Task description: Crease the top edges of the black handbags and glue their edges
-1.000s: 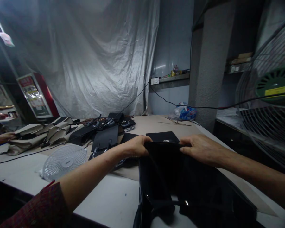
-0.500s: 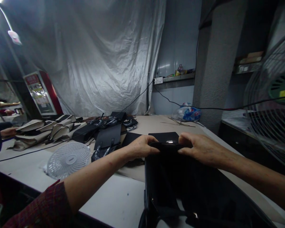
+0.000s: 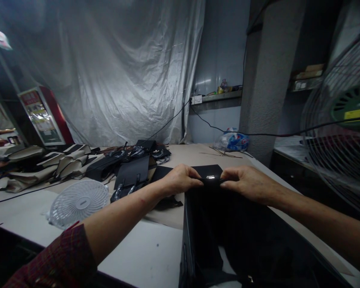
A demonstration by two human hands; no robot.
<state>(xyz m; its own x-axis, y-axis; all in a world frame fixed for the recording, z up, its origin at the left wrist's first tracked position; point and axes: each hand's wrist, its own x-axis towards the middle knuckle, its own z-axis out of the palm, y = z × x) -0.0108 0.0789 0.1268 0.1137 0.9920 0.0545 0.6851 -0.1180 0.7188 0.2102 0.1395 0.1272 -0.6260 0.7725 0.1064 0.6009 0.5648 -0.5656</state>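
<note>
A black bag [image 3: 234,236] gapes toward me at the lower right, its dark inside showing something pale near the bottom. My left hand [image 3: 184,178] pinches the bag's far rim between thumb and fingers. Just to its right, my right hand [image 3: 240,182] pinches the same rim. A small shiny metal piece [image 3: 210,177] shows on the rim between the two hands. Beyond the rim lies a flat black panel [image 3: 206,170]; whether it belongs to the bag I cannot tell.
Black bag pieces with wrapped handles [image 3: 133,172] lie left of my hands, and beige-and-black pieces [image 3: 75,160] farther left. A white fan [image 3: 79,202] rests on the table [image 3: 150,248]. At right stands a large caged fan [image 3: 339,132]. A cable [image 3: 267,135] crosses behind.
My right hand has moved closer to my left along the rim, and its pinch looks tighter. The view has shifted slightly, and the person's hand at the far left shows less.
</note>
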